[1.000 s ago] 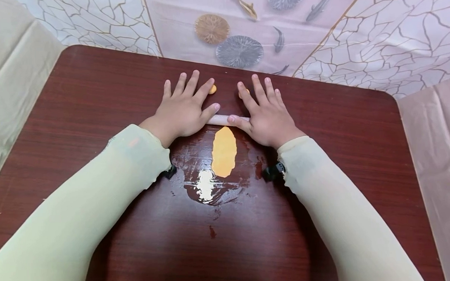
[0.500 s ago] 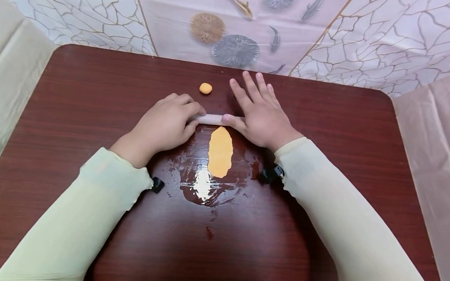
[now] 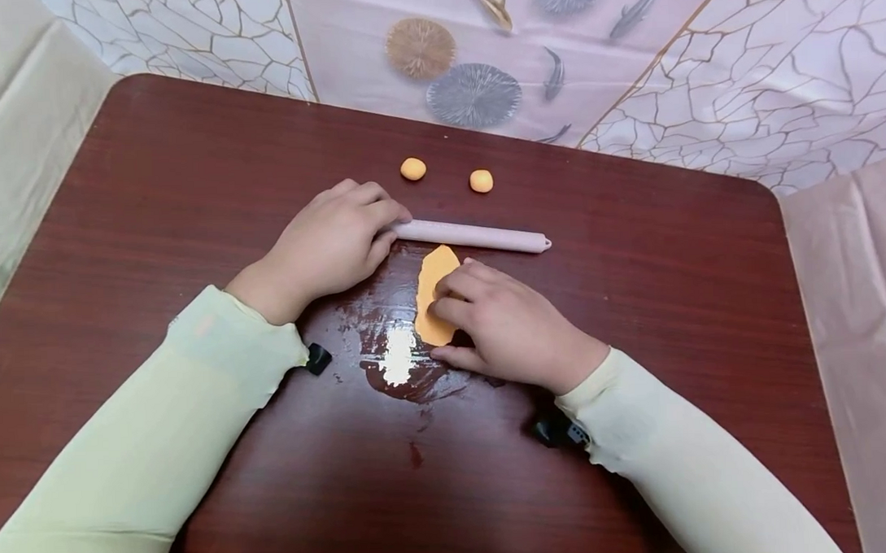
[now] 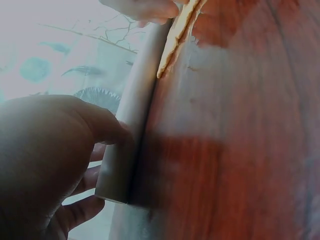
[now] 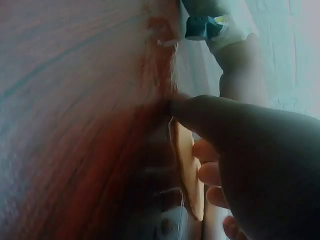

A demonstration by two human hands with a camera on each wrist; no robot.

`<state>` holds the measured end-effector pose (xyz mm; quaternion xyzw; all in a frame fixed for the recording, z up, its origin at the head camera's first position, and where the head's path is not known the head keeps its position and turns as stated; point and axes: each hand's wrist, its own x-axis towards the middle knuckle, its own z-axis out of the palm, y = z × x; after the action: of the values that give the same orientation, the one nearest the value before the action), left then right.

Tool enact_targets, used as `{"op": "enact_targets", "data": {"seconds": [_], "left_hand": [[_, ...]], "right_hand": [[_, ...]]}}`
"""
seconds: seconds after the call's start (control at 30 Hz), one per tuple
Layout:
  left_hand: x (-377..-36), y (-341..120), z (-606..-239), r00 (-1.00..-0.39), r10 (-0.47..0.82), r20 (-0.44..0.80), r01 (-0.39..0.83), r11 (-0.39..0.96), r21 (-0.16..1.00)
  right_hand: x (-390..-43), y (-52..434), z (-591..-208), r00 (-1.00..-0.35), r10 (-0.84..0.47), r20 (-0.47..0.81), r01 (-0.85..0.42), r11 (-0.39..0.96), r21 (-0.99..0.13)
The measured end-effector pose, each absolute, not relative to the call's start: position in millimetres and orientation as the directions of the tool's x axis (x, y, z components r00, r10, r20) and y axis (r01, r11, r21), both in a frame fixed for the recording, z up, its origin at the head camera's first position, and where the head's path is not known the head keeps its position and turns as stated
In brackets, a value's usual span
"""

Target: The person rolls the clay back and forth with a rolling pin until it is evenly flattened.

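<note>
I see my right hand (image 3: 507, 327) pinching the flattened dough strip (image 3: 435, 293), just below the rolling pin (image 3: 471, 236), which my left hand (image 3: 328, 244) grips. The dough looks soft, thin, tearable; lift by its edge.

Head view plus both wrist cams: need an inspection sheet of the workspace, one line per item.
Surface: dark red wood-grain table, with a shiny wet-looking patch near the middle.
Job's things: flattened orange dough lies on the table; pale rolling pin lies just beyond it.
Clutter: two small orange dough balls beyond the pin.
Grippers: left hand grips the pin's left end; right hand pinches the dough's edge, lifted off the table in the right wrist view.
Cables: nothing seen.
Surroundings: patterned cloth behind the table; plain pale sheets at both sides.
</note>
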<state>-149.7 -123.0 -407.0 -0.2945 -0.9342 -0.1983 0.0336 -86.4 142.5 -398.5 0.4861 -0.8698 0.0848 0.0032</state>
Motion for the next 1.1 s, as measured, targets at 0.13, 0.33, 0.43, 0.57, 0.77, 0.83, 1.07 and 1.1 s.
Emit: {"op": "enact_targets", "data": {"seconds": [0.13, 0.33, 0.43, 0.57, 0.77, 0.83, 1.07, 1.1], "left_hand": [[-150, -123, -408, -0.824, 0.536, 0.186, 0.565, 0.747, 0.351], [-150, -125, -410, -0.822, 0.532, 0.204, 0.569, 0.743, 0.352], [-151, -125, -410, -0.822, 0.529, 0.212, 0.569, 0.744, 0.351], [-151, -126, -410, -0.822, 0.528, 0.213, 0.569, 0.742, 0.354], [-152, -126, -411, -0.819, 0.534, 0.210, 0.573, 0.740, 0.354], [-153, -125, -412, -0.818, 0.536, 0.208, 0.573, 0.739, 0.354], [-154, -125, -413, -0.818, 0.538, 0.206, 0.574, 0.737, 0.357], [-154, -125, -414, -0.817, 0.538, 0.205, 0.574, 0.736, 0.358]], "right_hand": [[-87, 145, -398, -0.448, -0.888, 0.106, -0.894, 0.440, -0.085], [-81, 140, -395, -0.293, -0.943, 0.157, -0.946, 0.310, 0.097], [-79, 138, -394, -0.256, -0.955, 0.150, -0.943, 0.281, 0.179], [-78, 134, -393, -0.252, -0.959, 0.132, -0.936, 0.276, 0.219], [-83, 134, -389, -0.318, -0.944, 0.090, -0.943, 0.325, 0.072], [-87, 136, -388, -0.341, -0.938, 0.070, -0.940, 0.341, -0.005], [-93, 135, -390, -0.316, -0.944, 0.098, -0.948, 0.319, 0.017], [-92, 134, -391, -0.302, -0.947, 0.106, -0.950, 0.309, 0.051]]}}
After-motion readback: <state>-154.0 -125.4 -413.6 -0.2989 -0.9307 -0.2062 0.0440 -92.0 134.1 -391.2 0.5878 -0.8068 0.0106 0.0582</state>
